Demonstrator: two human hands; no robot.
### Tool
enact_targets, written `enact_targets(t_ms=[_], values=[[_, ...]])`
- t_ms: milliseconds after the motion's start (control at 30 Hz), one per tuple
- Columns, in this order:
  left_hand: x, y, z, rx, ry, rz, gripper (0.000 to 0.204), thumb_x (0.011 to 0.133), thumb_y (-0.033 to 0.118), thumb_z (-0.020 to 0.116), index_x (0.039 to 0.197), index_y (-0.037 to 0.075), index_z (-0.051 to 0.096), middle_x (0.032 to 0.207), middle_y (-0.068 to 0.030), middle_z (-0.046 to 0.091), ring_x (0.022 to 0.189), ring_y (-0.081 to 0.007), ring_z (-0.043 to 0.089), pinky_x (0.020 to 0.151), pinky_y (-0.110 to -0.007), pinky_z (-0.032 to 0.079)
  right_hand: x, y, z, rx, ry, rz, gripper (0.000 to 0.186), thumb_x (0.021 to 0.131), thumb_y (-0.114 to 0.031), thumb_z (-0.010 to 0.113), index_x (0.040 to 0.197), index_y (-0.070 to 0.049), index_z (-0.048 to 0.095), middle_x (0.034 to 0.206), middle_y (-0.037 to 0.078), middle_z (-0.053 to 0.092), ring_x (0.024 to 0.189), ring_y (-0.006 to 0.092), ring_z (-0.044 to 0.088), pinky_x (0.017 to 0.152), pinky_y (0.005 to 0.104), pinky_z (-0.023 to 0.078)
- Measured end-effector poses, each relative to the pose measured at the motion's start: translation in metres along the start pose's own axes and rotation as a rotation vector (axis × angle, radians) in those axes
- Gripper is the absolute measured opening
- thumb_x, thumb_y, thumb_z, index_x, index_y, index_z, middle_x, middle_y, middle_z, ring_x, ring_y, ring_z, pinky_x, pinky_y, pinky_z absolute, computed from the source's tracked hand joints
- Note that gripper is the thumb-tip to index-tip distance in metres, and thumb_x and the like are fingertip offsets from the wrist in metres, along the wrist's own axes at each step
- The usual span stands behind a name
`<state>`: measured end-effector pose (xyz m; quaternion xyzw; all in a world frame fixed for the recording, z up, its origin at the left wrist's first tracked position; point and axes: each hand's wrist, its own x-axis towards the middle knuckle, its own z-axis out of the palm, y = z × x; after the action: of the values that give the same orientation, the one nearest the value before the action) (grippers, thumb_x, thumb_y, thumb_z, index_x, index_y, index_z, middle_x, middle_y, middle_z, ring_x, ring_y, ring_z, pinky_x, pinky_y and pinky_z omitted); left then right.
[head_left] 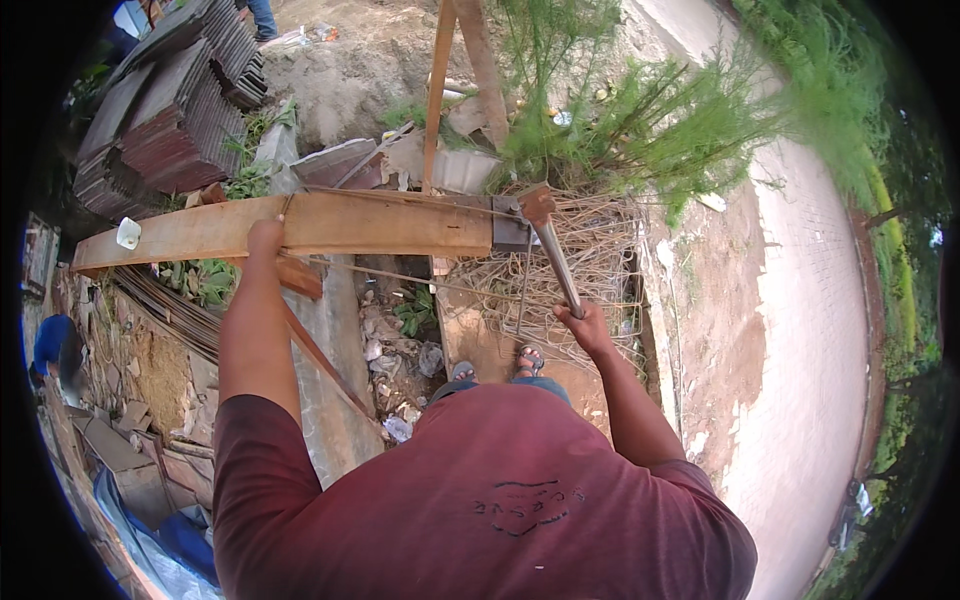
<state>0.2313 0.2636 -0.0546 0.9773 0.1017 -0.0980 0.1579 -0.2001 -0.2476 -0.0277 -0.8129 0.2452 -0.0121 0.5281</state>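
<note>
My left hand (265, 238) is closed at the near edge of a long wooden beam (390, 222), gripping a thin bent steel rod (400, 198). This rod runs along the beam to a dark metal plate (511, 228) at its right end. My right hand (585, 328) is wrapped round the lower end of a metal bar tool (558, 262). The tool slants up and left, and its rusty, block-like head (537, 203) is at the plate. How the head meets the rod is too small to tell.
A heap of bent steel rods (590, 270) lies just beyond my feet (528, 362). Corrugated roof tiles (180, 130) are stacked far left, near long straight rods (175, 310). Feathery green branches (640, 130) hang at the far right, beside a pale paved path (800, 350).
</note>
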Motion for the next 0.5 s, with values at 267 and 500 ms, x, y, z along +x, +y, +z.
enact_targets(t_ms=[267,500], values=[[-0.05,0.026,-0.065,-0.988,-0.21,-0.208,0.046,0.092,0.034,0.052,0.122,0.0,0.049,0.096,-0.0139,0.061,0.078,-0.0324,0.064,0.069,-0.042,0.056,0.004,-0.058,-0.016,-0.041,0.016,-0.058,0.031,0.082,-0.024,0.072,0.064,-0.005,0.054,0.057,-0.005,0.045,0.055,0.0063,0.039,0.05,0.0266,0.033],[-0.042,0.04,-0.027,-1.93,-0.044,0.12,0.034,0.097,0.019,0.044,0.126,0.003,0.049,0.1,-0.0131,0.06,0.08,-0.0245,0.063,0.069,-0.036,0.056,0.048,-0.093,-0.041,0.032,0.117,-0.25,0.026,0.084,-0.019,0.069,0.065,-0.005,0.059,0.052,-0.007,0.043,0.049,0.0038,0.036,0.044,0.0255,0.028]])
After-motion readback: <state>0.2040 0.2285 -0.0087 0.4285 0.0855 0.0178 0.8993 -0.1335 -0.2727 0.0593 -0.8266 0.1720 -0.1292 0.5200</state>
